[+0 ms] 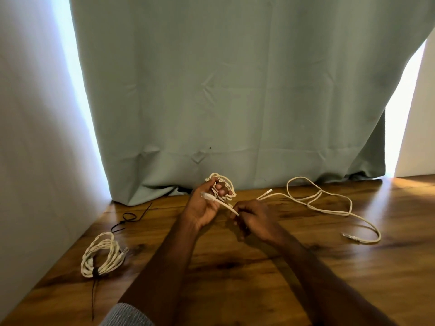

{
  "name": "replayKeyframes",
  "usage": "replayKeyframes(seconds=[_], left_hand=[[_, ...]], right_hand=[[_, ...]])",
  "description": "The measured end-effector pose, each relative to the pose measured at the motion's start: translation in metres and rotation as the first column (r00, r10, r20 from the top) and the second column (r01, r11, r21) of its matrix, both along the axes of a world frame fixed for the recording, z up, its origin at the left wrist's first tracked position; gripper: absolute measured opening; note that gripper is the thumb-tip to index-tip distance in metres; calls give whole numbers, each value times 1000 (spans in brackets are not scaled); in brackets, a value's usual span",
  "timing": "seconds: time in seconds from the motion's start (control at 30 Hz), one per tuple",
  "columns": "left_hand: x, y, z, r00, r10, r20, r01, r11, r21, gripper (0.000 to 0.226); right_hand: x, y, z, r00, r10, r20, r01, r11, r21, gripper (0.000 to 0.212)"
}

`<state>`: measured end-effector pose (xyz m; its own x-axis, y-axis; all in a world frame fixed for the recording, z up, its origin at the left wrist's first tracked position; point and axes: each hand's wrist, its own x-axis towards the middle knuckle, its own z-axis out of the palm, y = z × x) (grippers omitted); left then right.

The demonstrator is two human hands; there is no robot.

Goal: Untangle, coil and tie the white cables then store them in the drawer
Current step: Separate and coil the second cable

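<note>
No legible text, label, brand, number or sign anywhere in view; cables, curtain and tabletop all unmarked.

Left hand (pixel 204 208) gripping a small white coil (pixel 222 186) — plug end (pixel 206 196) across the palm. Right hand (pixel 253 218) pinching its tail. Tied coil (pixel 101 255) lying left, loose cable (pixel 329 203) right — wooden table (pixel 235 278).

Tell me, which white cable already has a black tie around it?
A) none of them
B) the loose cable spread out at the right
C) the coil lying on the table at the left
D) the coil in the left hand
C: the coil on the table at the left has a black tie cinched round its strands, while the coil in the left hand and the loose cable at the right show none.
</note>
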<state>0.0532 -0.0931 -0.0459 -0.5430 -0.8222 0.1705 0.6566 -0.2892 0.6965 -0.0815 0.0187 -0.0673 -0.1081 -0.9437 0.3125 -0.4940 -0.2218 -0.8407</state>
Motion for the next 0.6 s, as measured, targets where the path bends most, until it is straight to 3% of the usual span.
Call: replayKeyframes(seconds=[0.2,0.3,0.4,0.47,0.6], left_hand=[[-2,-2,0,993,106,-54,-106,994,11,21],[-8,-3,-3,987,159,32,-156,985,-75,19],[-14,-3,-14,940,218,264,-136,946,-295,16],[-19,4,-24,893,226,389,-41,902,-430,17],[-31,24,-30,832,222,508,160,781,-604,28]], right_hand=[[-9,4,3,983,-27,-184,9,995,-96,17],[-11,-1,1,941,-54,-334,-19,977,-211,15],[-12,-3,5,959,-26,-281,-69,944,-323,11],[-12,-2,8,977,-12,-211,-64,935,-349,9],[-10,-3,10,996,-5,89,32,952,-304,5]])
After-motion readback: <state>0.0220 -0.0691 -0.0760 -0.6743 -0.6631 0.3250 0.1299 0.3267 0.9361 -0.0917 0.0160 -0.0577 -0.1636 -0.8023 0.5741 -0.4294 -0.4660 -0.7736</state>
